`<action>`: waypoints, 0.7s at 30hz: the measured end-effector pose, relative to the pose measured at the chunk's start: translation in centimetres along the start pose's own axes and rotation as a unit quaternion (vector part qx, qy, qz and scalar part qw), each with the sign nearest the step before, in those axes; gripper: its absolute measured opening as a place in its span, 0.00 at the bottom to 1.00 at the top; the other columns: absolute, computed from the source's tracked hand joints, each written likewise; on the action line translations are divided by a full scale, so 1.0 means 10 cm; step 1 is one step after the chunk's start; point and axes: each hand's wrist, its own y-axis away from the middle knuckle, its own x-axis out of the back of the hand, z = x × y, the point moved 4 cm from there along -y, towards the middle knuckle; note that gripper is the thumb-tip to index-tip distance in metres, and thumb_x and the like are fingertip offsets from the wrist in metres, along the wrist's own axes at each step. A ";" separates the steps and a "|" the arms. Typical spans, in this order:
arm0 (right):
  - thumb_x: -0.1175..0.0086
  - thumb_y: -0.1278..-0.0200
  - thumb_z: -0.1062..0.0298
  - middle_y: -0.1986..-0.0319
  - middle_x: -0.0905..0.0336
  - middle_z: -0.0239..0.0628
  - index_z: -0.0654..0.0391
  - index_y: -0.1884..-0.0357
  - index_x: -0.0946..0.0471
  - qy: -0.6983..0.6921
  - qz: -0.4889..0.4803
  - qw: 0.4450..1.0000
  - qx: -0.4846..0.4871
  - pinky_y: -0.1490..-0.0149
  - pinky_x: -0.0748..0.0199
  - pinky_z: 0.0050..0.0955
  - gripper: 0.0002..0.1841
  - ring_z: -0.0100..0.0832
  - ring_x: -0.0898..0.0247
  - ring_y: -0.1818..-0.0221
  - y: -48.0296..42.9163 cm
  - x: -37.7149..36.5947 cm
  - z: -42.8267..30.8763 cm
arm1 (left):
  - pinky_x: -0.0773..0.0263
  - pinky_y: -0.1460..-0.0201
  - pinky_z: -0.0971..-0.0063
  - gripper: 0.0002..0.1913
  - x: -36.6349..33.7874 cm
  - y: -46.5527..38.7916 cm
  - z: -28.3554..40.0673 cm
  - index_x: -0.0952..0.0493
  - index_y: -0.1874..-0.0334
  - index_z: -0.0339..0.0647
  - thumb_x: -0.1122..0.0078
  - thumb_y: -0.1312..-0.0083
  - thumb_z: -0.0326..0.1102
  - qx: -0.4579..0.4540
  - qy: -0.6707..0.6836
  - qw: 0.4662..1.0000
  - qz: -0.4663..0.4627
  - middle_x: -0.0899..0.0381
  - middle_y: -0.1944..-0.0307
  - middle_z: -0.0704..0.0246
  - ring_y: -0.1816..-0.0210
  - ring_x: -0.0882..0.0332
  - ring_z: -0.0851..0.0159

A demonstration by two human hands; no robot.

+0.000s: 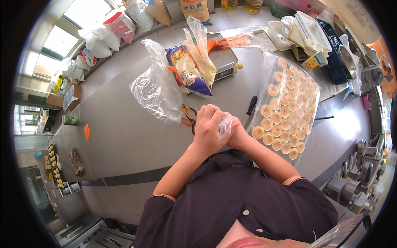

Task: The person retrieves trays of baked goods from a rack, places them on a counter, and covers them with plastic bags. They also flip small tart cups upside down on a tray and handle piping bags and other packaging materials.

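My left hand [207, 127] and my right hand [237, 131] are pressed together in front of my chest, fingers closed around a bunched piece of clear plastic [225, 126]. Part of the plastic pokes out between them; the rest is hidden by my fingers. Just beyond my left hand lie pliers [189, 111] with orange and black handles, partly covered by that hand. A black-handled knife [252, 104] rests to the right of my hands. Farther right, many round pale tart shells [284, 111] stand in rows under a clear plastic sheet [269, 69].
A crumpled clear bag [156, 85] lies beside printed food pouches [187, 73], which lean against a scale with a metal tray [224, 57]. Stacked white trays [310, 32] and a dark blue crate [333, 59] stand back right. A green can [69, 120] and a rag [76, 162] are left.
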 end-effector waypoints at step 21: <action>0.39 0.24 0.62 0.43 0.18 0.43 0.58 0.44 0.20 -0.174 -0.120 0.977 0.021 0.35 0.23 0.44 0.14 0.44 0.24 0.34 0.15 -0.29 1.05 | 0.21 0.56 0.58 0.12 -0.56 0.19 -0.11 0.18 0.74 0.41 0.28 0.33 0.37 -0.122 -0.041 0.989 -0.072 0.15 0.72 0.64 0.67 0.16 0.53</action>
